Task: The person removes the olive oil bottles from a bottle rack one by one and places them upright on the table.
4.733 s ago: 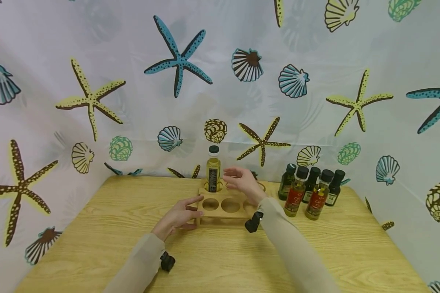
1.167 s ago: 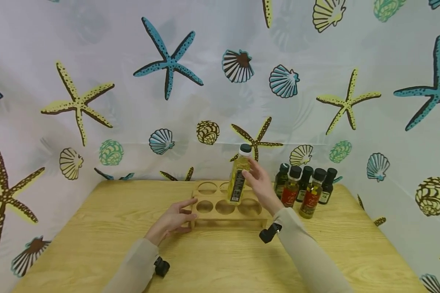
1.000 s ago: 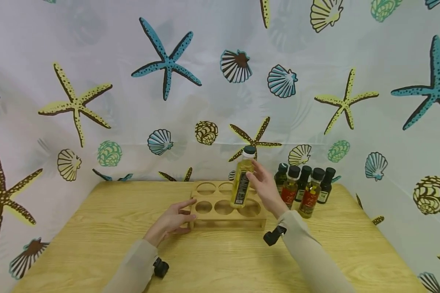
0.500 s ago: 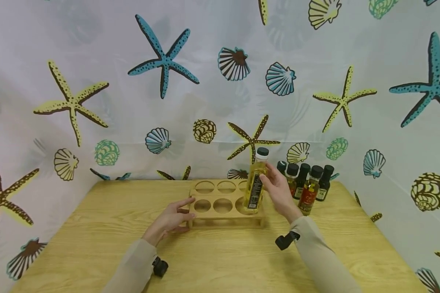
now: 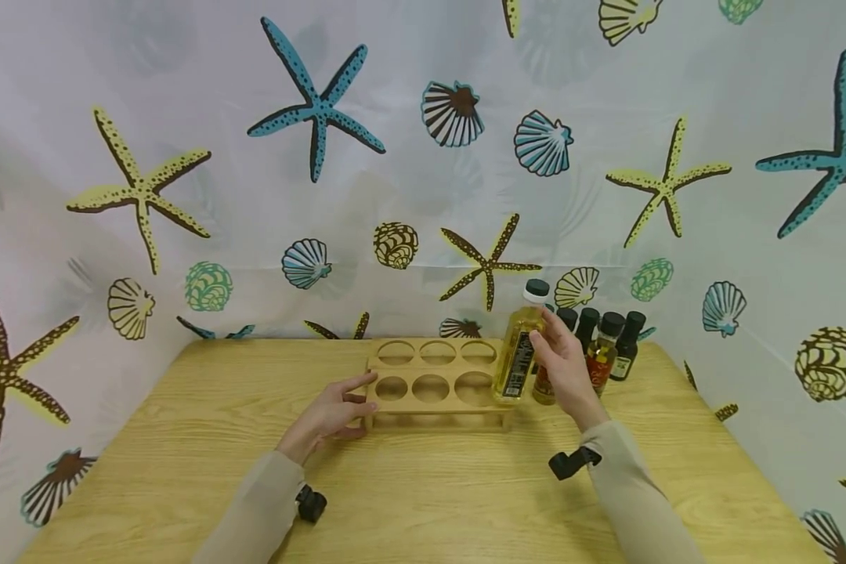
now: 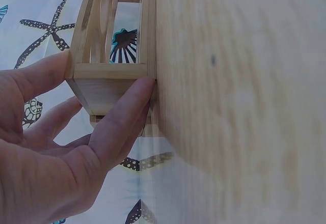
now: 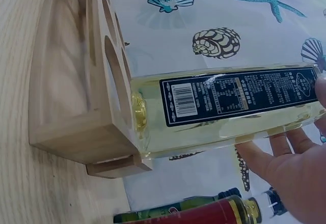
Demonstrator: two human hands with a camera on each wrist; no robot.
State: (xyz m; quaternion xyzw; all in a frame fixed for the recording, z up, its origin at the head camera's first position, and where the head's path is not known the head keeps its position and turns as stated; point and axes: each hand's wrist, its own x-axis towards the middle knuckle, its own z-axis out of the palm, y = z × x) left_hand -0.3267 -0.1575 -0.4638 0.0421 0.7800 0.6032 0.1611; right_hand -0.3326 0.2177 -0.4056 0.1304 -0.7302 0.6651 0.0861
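Observation:
My right hand [image 5: 562, 364] grips a clear bottle of yellow oil [image 5: 520, 345] with a dark cap, a white neck ring and a black label. The bottle leans a little, its base close over the right end of the two-step wooden rack [image 5: 430, 405]. In the right wrist view, the bottle's barcode label [image 7: 224, 94] faces the camera, with the fingers behind and under the glass. At the rack's left end, my left hand [image 5: 331, 411] holds the end panel [image 6: 109, 94], thumb and fingers set at its opposite edges. All the rack's visible round holes hold nothing.
Several dark-capped bottles, some green [image 5: 626, 345] and some with red labels [image 5: 599, 362], stand close together on the table [image 5: 423, 493] right of the rack. The right hand and oil bottle partly hide them. A shell-and-starfish curtain [image 5: 395, 172] hangs behind.
The oil bottle stood in the rack's back left hole; my right hand took hold of it, lifted it out and carried it rightward over the rack. My left hand stays at the rack's left end.

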